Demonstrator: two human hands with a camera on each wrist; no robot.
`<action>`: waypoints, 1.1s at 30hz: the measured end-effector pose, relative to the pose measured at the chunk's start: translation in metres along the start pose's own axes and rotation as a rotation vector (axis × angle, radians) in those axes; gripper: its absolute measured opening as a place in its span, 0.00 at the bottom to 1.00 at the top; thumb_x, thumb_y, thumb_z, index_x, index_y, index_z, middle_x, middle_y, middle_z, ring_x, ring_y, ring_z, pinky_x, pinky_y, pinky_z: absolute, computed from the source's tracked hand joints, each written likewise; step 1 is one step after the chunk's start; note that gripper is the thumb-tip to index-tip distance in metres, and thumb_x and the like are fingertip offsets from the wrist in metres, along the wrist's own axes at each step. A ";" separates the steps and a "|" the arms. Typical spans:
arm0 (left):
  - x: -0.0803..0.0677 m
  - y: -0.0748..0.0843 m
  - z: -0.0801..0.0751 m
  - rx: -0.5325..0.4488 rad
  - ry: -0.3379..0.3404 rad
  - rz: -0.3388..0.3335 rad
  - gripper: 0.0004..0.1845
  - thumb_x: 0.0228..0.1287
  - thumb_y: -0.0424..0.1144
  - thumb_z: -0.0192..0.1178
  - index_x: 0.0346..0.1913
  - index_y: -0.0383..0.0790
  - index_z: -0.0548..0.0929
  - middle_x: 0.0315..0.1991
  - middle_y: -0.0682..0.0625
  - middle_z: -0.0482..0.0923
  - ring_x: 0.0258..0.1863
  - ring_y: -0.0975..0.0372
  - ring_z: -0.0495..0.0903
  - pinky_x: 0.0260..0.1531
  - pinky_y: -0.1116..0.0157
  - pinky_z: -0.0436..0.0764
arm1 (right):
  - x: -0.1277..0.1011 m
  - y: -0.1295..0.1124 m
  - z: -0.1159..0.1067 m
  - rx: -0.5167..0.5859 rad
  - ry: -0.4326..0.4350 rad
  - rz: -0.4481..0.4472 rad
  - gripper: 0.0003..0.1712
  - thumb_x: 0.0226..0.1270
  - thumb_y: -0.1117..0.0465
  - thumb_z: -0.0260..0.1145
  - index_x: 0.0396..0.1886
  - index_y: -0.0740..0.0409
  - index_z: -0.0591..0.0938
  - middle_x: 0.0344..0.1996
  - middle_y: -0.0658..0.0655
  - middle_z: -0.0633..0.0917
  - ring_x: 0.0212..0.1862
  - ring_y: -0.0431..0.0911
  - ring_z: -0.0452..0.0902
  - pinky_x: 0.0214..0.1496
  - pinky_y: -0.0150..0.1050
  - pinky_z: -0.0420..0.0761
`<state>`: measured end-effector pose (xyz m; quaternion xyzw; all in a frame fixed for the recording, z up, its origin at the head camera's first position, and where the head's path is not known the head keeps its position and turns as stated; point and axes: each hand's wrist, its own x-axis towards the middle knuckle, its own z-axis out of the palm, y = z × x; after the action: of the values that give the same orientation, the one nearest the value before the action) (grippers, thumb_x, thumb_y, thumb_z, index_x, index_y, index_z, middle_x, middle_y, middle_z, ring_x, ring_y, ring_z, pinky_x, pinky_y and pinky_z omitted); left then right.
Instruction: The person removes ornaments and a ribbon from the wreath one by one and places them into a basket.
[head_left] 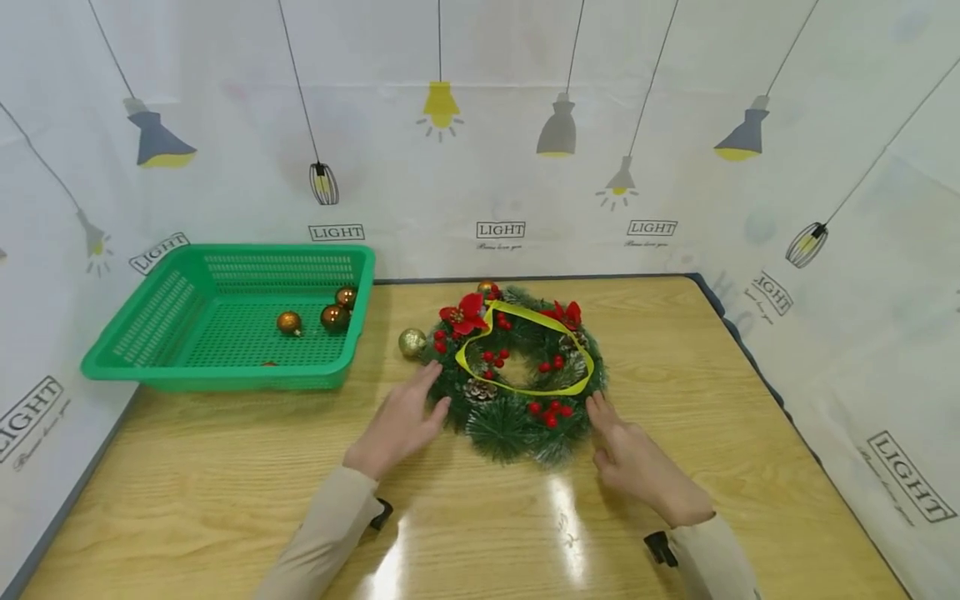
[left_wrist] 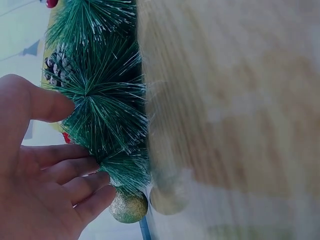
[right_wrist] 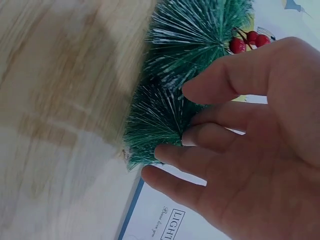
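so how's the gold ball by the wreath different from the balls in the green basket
The gold ball is pale and glittery; the three basket balls are darker, glossy copper-orange. The gold ball sits on the table against the wreath, a little way from the left hand's fingertips; the basket balls lie inside the green basket, away from both hands. All are small round ornaments of similar size.

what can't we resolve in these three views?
- Head view: the small orange item at the green basket's front wall is cut off by the rim.
- Head view: whether the left hand and right hand press the wreath or merely brush it; fingertips merge with needles.
- Both wrist views: table grain smeared by blur.
- Left wrist view: gold bauble partly behind fingers.
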<state>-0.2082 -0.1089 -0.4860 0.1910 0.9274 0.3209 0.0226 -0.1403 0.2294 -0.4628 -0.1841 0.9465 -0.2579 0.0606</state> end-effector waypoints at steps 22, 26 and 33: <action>-0.020 0.015 0.006 0.028 0.019 0.041 0.33 0.71 0.37 0.61 0.74 0.28 0.65 0.76 0.34 0.61 0.76 0.42 0.62 0.74 0.49 0.64 | 0.007 0.022 -0.004 0.065 0.000 0.066 0.45 0.63 0.77 0.57 0.79 0.72 0.52 0.79 0.74 0.47 0.11 0.33 0.56 0.13 0.30 0.68; -0.024 0.017 0.006 0.022 0.016 0.041 0.33 0.71 0.37 0.62 0.74 0.27 0.66 0.76 0.34 0.61 0.76 0.42 0.62 0.73 0.48 0.66 | 0.009 0.026 -0.004 0.056 0.010 0.058 0.44 0.63 0.77 0.57 0.79 0.71 0.53 0.79 0.73 0.49 0.11 0.33 0.55 0.16 0.31 0.69; -0.031 0.021 0.008 0.017 0.031 0.056 0.32 0.70 0.36 0.62 0.72 0.25 0.67 0.75 0.32 0.62 0.75 0.41 0.63 0.71 0.48 0.68 | 0.012 0.034 -0.004 0.031 0.026 0.036 0.45 0.62 0.77 0.57 0.79 0.70 0.53 0.78 0.73 0.51 0.11 0.33 0.53 0.22 0.31 0.72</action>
<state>-0.1711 -0.1004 -0.4820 0.2122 0.9245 0.3167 -0.0025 -0.1629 0.2536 -0.4766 -0.1626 0.9463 -0.2737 0.0557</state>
